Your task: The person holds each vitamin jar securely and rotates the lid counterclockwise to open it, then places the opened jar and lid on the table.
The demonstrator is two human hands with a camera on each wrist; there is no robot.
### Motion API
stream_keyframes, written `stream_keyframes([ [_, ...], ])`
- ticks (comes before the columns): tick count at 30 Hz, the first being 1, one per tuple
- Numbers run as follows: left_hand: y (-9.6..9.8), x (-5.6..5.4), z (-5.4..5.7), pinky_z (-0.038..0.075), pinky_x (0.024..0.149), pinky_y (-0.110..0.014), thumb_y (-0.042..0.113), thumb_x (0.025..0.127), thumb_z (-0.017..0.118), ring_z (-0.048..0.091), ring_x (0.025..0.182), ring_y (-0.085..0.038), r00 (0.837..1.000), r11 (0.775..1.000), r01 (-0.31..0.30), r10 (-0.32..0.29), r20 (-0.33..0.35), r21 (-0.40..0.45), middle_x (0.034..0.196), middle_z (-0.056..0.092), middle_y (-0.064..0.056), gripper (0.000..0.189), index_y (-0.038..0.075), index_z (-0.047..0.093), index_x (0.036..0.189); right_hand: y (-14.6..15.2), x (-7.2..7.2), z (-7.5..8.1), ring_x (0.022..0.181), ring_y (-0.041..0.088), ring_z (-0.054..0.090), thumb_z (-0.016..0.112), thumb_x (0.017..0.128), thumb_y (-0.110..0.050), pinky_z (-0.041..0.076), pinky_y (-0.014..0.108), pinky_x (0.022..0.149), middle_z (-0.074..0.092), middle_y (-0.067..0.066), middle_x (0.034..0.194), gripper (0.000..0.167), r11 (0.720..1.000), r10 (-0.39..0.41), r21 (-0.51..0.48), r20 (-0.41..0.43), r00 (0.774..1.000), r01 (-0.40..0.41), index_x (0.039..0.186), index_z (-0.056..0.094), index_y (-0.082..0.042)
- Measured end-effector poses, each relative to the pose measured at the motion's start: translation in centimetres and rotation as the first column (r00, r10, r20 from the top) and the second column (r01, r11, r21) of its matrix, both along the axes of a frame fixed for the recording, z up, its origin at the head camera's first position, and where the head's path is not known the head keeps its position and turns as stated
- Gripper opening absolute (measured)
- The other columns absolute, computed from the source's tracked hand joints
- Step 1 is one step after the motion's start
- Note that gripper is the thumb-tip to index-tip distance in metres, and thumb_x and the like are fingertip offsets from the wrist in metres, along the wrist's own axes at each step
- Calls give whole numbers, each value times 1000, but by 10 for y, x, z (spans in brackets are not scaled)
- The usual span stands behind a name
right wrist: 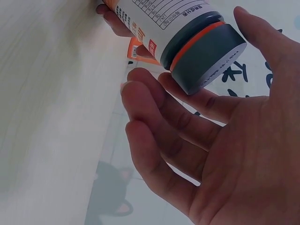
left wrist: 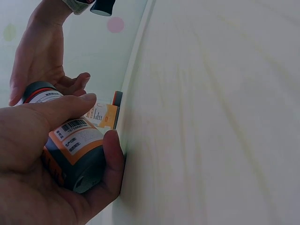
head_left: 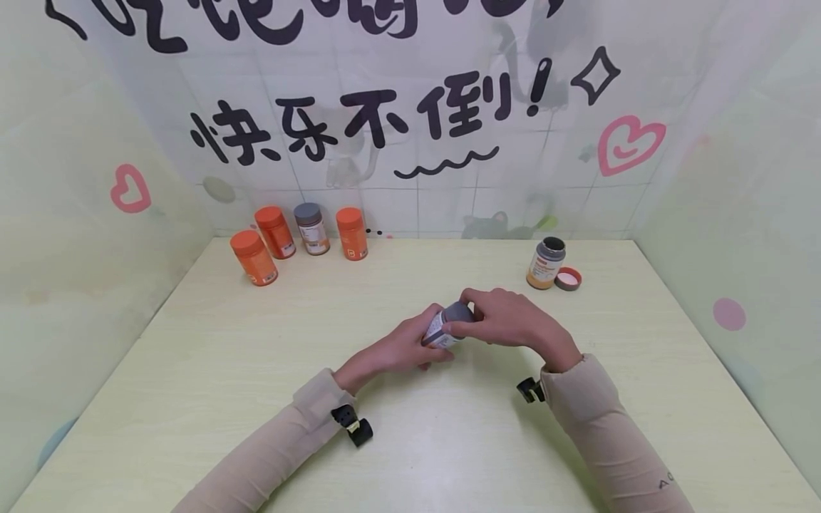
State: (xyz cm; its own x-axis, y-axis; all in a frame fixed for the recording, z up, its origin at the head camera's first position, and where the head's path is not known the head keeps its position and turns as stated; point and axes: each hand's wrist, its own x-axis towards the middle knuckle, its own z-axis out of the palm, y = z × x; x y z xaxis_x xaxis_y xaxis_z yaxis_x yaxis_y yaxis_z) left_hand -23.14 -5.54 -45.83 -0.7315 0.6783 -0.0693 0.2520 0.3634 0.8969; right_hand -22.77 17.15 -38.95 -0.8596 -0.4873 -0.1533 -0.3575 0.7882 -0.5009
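My left hand (head_left: 405,347) grips a supplement bottle (head_left: 436,333) around its body, near the middle of the table. It is tilted, its dark grey cap (head_left: 458,311) pointing toward my right hand (head_left: 516,318). A barcode label shows beside the left thumb in the left wrist view. The right thumb and index finger are curled around the cap (right wrist: 208,58); the other right fingers curl loosely below it. An orange ring shows at the cap's lower edge in the right wrist view. How firmly the right fingers press is hard to tell.
An uncapped bottle (head_left: 544,267) stands at the back right, with a loose cap (head_left: 568,278) lying inside up against it. At the back left stand orange bottles (head_left: 254,260) and a grey-capped bottle (head_left: 313,231). Printed wall sheets border the table (head_left: 449,442).
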Motion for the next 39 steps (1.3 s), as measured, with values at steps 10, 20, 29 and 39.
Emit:
stream_keyframes([
  [10,0,0,0,56,62,-28,13,97,72,61,80,-19,1000,1000,-1,1,3,3,120,59,-16,50,13,42,136,0,1,1,63,15,58,63,93,-63,46,31,58,64,0,76,44,1000,1,3,-7,1000,-1,106,62,-21],
  [20,0,0,-1,55,62,-28,15,96,73,61,77,-18,1000,1000,-7,7,5,0,118,59,-15,48,13,43,134,-1,1,3,65,14,56,66,93,-53,45,30,59,63,0,77,39,998,56,-2,-32,998,-56,113,60,-20],
  [29,0,0,0,54,61,-28,15,96,73,60,77,-19,1000,1000,-2,2,6,1,119,59,-15,49,14,42,135,0,0,4,65,14,61,65,93,-60,48,31,60,67,1,83,45,999,27,-29,-2,1000,-27,118,60,-22],
  [39,0,-1,-1,53,61,-28,15,97,72,60,74,-18,1000,1000,4,-4,2,3,118,59,-16,49,13,42,135,0,-1,3,65,14,61,64,93,-60,49,32,60,67,0,82,43,1000,16,-24,7,1000,-16,114,61,-22],
])
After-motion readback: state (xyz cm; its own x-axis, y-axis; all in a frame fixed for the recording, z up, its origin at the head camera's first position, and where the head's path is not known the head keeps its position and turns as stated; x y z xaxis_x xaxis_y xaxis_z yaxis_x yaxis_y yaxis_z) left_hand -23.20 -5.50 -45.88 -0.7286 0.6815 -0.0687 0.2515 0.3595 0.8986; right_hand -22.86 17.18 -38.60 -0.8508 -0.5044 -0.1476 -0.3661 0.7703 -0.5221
